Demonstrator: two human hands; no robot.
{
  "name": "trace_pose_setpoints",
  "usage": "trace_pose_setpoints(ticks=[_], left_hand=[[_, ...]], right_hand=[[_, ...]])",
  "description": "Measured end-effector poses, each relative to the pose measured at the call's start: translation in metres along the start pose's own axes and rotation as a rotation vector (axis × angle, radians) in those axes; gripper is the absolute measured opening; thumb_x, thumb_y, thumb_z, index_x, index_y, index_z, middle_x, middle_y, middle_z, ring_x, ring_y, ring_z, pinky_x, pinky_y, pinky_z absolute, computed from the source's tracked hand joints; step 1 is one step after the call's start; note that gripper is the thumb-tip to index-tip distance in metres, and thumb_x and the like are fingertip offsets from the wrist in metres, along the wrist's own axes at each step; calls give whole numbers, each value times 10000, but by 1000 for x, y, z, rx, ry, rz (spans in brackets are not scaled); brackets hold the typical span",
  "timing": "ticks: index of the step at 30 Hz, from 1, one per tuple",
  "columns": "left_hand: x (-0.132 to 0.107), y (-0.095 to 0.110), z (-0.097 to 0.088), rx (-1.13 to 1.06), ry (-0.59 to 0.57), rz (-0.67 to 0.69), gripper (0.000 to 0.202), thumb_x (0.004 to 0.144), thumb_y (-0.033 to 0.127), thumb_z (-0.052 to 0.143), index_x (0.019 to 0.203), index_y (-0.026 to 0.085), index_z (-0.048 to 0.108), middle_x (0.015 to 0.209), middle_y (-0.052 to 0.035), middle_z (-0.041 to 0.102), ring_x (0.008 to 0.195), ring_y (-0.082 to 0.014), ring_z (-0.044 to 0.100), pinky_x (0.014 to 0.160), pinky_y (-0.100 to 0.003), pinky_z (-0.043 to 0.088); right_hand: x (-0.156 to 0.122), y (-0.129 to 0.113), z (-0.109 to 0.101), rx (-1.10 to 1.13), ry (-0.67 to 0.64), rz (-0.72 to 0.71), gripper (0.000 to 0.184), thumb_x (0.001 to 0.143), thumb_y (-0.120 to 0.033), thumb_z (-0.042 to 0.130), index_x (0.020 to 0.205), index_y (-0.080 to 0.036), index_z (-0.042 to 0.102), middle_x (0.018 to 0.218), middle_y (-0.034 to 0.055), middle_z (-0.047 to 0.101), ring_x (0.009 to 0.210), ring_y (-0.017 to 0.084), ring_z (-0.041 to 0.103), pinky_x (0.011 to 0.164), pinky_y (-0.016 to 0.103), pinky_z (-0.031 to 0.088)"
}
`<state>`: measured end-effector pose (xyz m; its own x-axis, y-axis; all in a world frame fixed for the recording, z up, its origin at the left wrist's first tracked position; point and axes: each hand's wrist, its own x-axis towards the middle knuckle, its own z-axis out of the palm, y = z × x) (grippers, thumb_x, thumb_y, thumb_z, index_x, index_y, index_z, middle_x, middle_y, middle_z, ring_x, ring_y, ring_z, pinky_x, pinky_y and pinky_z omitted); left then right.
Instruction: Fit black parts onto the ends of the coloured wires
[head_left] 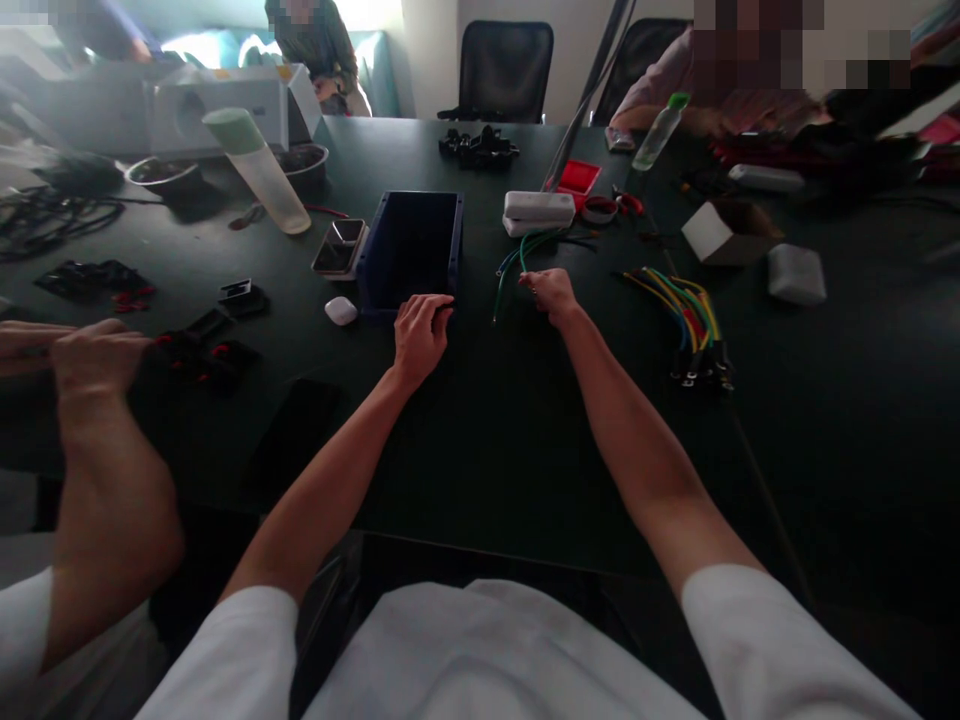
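Observation:
A dark blue plastic bin (459,240) stands on the table in front of me. My left hand (422,335) is at its front right corner, with curled fingers closed on the front edge. To the right, my right hand (553,293) pinches a green wire (523,255). More green and blue wires (534,240) lie just behind that hand, beside a white power strip-like block (538,210). Farther right is a bundle of yellow, green, red and blue cables (694,315) with ring-shaped metal ends. What lies inside the bin is too dark to tell.
Left of the bin are a phone (341,246), a small white case (340,311) and a bottle (262,180). A co-worker's arm (105,460) reaches in at the left. Scissors (628,202), an open box (727,232) and a white block (796,274) lie right.

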<state>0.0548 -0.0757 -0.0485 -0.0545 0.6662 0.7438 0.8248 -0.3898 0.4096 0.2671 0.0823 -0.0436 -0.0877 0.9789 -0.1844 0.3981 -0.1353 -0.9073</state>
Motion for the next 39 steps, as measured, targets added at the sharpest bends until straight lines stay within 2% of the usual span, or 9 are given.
trace_pose_setpoints(ticks=[6,10,15,28,39], left_hand=[[-1,2,1,52,-44,-41,199,951,302,510,1087,207,619,1020,-73,688,979,-216,619,897,-383,462],[-1,2,1,52,-40,-27,200,950,298,508,1088,202,616,1018,-75,686,974,-214,617,891,-375,458],[-1,1,0,42,-34,-12,194,948,287,508,1085,197,612,1015,-79,683,967,-218,614,875,-375,450],[-1,5,-1,53,-46,-18,191,937,277,506,1078,200,609,1023,-82,681,967,-224,609,888,-389,461],[-3,9,0,69,-62,18,190,933,281,516,1078,210,615,1006,-78,688,950,-226,617,870,-390,463]], right_hand=[[-1,7,2,-9,55,-84,238,861,-343,581,846,-137,700,685,24,589,496,91,441,479,241,376],[-2,10,4,-111,113,-174,294,884,-357,536,902,-124,714,772,68,668,645,146,578,639,279,469],[-6,11,6,-216,144,-240,328,878,-366,524,928,-114,727,852,94,714,806,183,642,774,280,466],[-8,12,8,-186,141,-298,356,901,-381,473,962,-132,720,954,92,729,857,180,658,785,274,455],[-11,10,9,-125,126,-320,334,906,-367,462,946,-141,704,941,80,726,833,167,652,764,262,456]])
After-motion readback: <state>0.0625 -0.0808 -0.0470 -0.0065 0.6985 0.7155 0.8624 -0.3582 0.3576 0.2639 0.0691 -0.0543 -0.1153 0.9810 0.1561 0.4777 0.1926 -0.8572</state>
